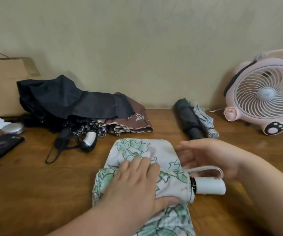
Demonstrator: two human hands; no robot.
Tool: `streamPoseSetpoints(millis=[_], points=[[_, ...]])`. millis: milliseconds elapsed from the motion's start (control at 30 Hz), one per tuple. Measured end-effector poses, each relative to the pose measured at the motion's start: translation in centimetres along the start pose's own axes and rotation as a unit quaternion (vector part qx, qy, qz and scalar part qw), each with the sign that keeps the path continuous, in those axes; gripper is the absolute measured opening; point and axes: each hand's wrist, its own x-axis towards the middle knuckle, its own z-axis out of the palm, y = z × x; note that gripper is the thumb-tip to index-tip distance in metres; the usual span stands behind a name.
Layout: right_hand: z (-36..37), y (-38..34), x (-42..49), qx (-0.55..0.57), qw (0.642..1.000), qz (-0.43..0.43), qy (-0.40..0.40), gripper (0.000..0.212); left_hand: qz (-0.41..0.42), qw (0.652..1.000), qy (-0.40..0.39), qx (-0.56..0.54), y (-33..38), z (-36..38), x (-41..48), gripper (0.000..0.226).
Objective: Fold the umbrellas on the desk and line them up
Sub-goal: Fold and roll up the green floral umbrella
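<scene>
1. Floral umbrella [171,186] is found on the desk [35,184], directly under the left hand [134,183]. The fingers are laid nearly straight over the rolled canopy and pressed down, so the roll is pinned rather than clamped.
2. The right hand [210,155] is held just beyond the white handle [210,185], near the wrist strap [203,168]. Its fingers are apart and relaxed and nothing is gripped. Whether its fingertips touch the cloth cannot be told.
3. The press is judged to be there to stop the roll springing loose. 1 flap [137,149] is spread flat past the left fingertips and another [171,222] is left on the wrist side, so the wrapping is judged unfinished.
4. The umbrella's long axis is laid across the person, crosswise to the left forearm. The handle is pointed out past the thumb, toward the right hand.
5. Beyond the right hand, 2 folded umbrellas, dark grey [188,120] and patterned [205,121], are set side by side and touching, handles toward the person. This is judged to be the line's start, so a quarter turn is probably needed to match it.
6. Past the left fingertips, a black umbrella [69,97] and a brown umbrella [134,120] are heaped unfolded.
</scene>
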Motion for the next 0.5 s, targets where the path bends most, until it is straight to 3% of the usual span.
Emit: streamPoseSetpoints(millis=[33,100,133,200,267,333,400,500], points=[[0.6,-0.6,-0.2,-0.105,0.990,-0.048,0.079,0.034,0.001,1.000,-0.015,0.005,0.1,-0.4,-0.1,0.088],[2.6,-1.6,-0.4,-0.301,0.917,-0.143,0.220,0.028,0.013,1.000,0.018,0.018,0.1,-0.4,-0.1,0.082],[3.8,-1.8,-0.4,-0.377,0.871,-0.176,0.260,0.026,0.019,0.999,0.033,0.009,0.2,-0.5,-0.1,0.079],[6.2,-1.6,0.6,-0.450,0.823,-0.187,0.290,0.026,0.017,0.999,0.030,-0.038,-0.1,-0.5,-0.2,0.067],[7.2,-0.5,2.4,-0.442,0.829,-0.166,0.299,0.036,0.006,0.986,0.064,-0.151,-1.0,-0.5,-0.2,0.037],[7.1,0.7,4.0,-0.366,0.869,-0.129,0.306,0.049,-0.048,0.949,0.133,-0.280,-2.4,-0.5,-0.2,0.005],[6.5,1.0,4.4,-0.270,0.898,-0.118,0.328,0.054,-0.117,0.925,0.175,-0.317,-4.3,-0.4,-0.3,0.021],[5.7,1.0,4.6,-0.198,0.921,-0.108,0.317,0.048,-0.210,0.933,0.145,-0.253,-6.4,-0.3,-0.2,0.050]])
